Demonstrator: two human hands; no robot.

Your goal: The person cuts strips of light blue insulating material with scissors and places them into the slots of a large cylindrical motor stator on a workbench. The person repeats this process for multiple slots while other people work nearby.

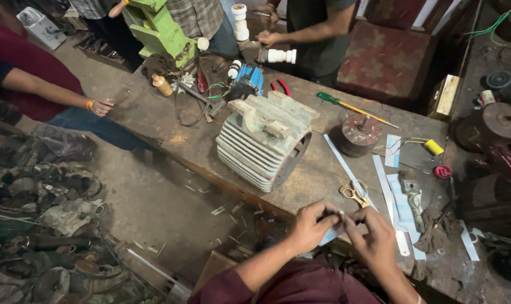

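Left hand: a small dark piece was pinched in its fingers, over the bench edge.
Right hand: fingertips were closed on the same piece and a paper strip.
Progress: strips were cut; the stator was seen without windings.
Containers: none were seen holding anything.
Scissors: left beside the hands.

a worn wooden workbench stands on a dusty concrete floor, dimly lit.

One motor housing; one scissors
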